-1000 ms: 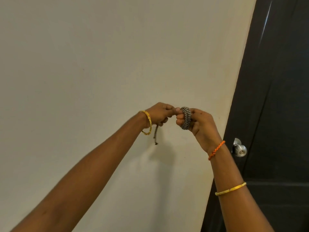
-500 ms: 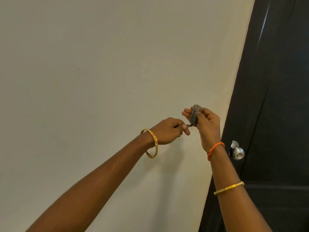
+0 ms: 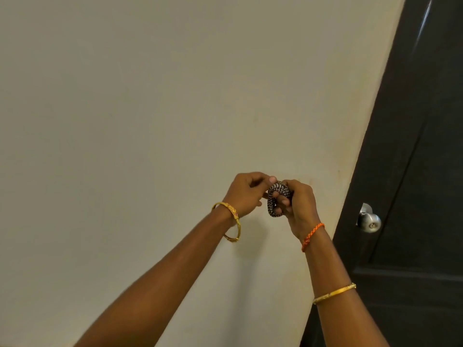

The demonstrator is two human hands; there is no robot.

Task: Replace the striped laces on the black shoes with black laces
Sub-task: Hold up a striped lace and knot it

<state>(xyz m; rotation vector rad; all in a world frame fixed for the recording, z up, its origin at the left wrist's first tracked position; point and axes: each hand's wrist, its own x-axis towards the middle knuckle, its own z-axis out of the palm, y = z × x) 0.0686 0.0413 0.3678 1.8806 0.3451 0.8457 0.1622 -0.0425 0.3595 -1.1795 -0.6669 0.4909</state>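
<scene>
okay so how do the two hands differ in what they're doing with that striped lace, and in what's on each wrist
The right hand has the striped lace coiled in loops around its fingers; the left hand only pinches the lace at the top of the coil. The right wrist wears an orange braided band, with a gold bangle further down the forearm; the left wrist wears one gold bangle. Both hands are raised in front of the pale wall, gripping the same lace.

The striped lace [image 3: 278, 194] is woven cloth with a rough braided look. Wall [image 3: 150, 108] is matt painted plaster, pretty smooth. Door [image 3: 426, 171] is dark with a slight sheen, and the knob [image 3: 370, 221] is brushed metal. Bangles [image 3: 231, 221] look like shiny gold metal.
</scene>
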